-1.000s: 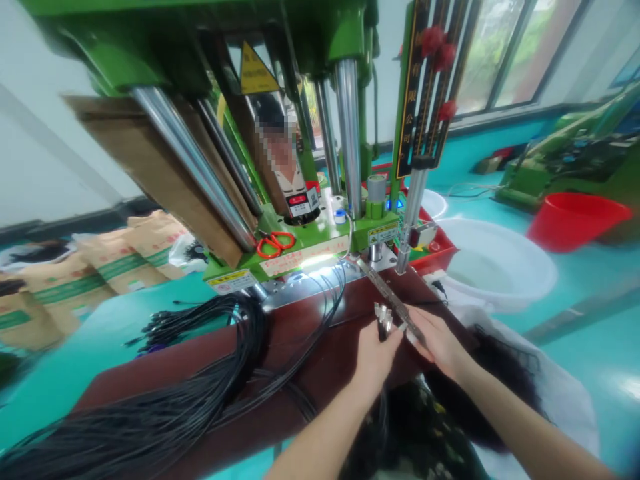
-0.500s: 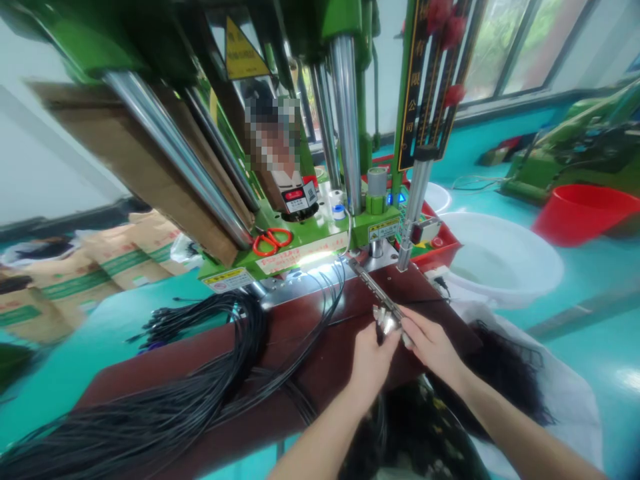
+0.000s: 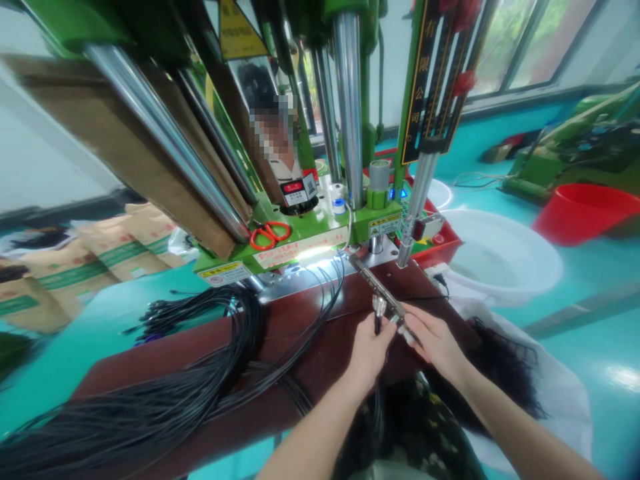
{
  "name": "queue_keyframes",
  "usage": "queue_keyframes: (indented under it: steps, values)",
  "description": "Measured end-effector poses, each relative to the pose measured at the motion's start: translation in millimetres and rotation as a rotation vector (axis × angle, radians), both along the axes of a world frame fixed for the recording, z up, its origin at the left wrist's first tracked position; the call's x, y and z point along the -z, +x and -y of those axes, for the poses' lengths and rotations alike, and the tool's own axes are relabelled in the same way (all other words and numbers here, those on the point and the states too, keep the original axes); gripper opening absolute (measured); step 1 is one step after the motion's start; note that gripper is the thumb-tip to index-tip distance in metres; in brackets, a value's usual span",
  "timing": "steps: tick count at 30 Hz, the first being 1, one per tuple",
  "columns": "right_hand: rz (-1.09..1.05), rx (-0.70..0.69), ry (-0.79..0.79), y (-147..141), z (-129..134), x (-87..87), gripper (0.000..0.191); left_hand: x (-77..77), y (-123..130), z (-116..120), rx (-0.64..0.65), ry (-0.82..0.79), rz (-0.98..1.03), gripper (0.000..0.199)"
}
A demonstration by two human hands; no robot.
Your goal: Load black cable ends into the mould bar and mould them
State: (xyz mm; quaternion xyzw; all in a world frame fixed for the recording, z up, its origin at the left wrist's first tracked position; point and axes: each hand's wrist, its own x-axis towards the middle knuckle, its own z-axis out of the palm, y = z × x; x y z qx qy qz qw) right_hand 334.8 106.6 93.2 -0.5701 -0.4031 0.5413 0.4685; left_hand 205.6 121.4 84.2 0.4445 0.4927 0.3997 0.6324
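My left hand (image 3: pixel 369 352) is closed around silvery connector ends (image 3: pixel 379 307) with dark cable at them. Thin black cables (image 3: pixel 379 410) hang below that hand in front of my lap. A narrow slotted metal bar (image 3: pixel 374 283) lies slantwise on the brown tabletop (image 3: pixel 300 327), its far end near the press. My right hand (image 3: pixel 434 337) has its fingers closed at the bar's near end, beside my left fingertips. Small pale pieces show between the two hands, too blurred to name. Several black cables (image 3: pixel 327 303) run from the press across the tabletop.
The green press (image 3: pixel 320 233) stands ahead, with red-handled scissors (image 3: pixel 270 235) on its ledge. A thick bundle of black cables (image 3: pixel 200 393) covers the left side. White tub (image 3: pixel 500 260) and red bucket (image 3: pixel 585 213) are on the right. Paper sacks (image 3: pixel 105 253) stand left.
The connector ends in my left hand have turned more upright and narrower to view. My right hand has shifted slightly down along the bar. The view has tilted a little.
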Motion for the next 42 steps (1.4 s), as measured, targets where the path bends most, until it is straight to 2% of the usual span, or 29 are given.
queue_keyframes:
  steps: [3,7,13,18,22,24,27,31,36,42]
  values:
    - [-0.03,0.0,-0.013,-0.2,0.0,-1.9,0.051,-1.1,-0.3,-1.0,-0.024,-0.034,-0.01,0.03]
    - [-0.05,-0.014,0.003,-0.8,0.8,-4.5,0.053,-7.6,-2.7,-1.1,-0.02,-0.123,0.076,0.028]
    - [-0.018,-0.017,0.01,0.7,0.8,0.5,0.053,-9.0,-2.2,-1.5,-0.019,-0.114,0.087,0.029]
    - [0.218,-0.121,0.162,5.1,0.5,8.5,0.048,-4.9,-3.4,-1.8,-0.031,-0.106,0.072,0.029]
    - [0.416,-0.217,0.287,4.6,1.1,8.3,0.047,-0.1,-6.2,0.2,-0.037,-0.074,0.045,0.03]
    - [0.376,-0.203,0.259,3.1,0.9,7.5,0.046,0.8,-7.2,0.6,-0.044,-0.023,0.034,0.031]
    - [0.223,-0.089,0.149,0.8,0.7,6.9,0.044,-0.7,-8.5,-1.5,-0.123,0.058,0.049,0.032]
    - [0.075,0.05,0.035,-1.2,1.5,4.9,0.047,-4.4,-10.4,-6.5,-0.274,-0.008,0.197,0.033]
    - [0.055,0.012,0.012,-1.5,2.1,1.3,0.049,-5.6,-10.3,-6.4,-0.124,-0.078,0.187,0.035]
    - [0.036,-0.042,0.038,3.3,-0.6,5.5,0.051,-6.1,-11.1,-6.2,-0.067,-0.115,0.176,0.036]
